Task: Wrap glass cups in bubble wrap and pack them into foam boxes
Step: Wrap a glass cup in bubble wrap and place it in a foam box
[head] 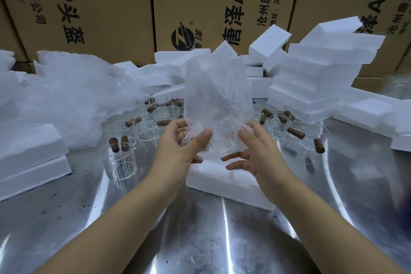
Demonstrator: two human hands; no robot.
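Both forearms are raised from the lower edge of the frame toward its centre. A sheet of bubble wrap [216, 95] is held upright between the hands, just above centre. Its lower left edge is pinched by the left hand [182, 142], thumb pressed on the front and fingers curled behind. The right hand [258, 151] is kept loosely spread: its thumb is laid against the sheet's lower right edge and its straight fingers reach under the bottom.

Directly below the hands a flat foam box [224, 181] is laid on the metal table [200, 240]. Glass cups [119, 162] with brown handles are crowded behind and to both sides of the hands. A leaning stack of foam boxes [320, 78] is seen at right, a heap of bubble wrap [66, 95] at left, two more foam pieces [31, 155] at lower left, and printed cardboard cartons [106, 6] across the top.

Several cups are screened by the sheet. Whether a cup is rolled inside its lower end cannot be made out.
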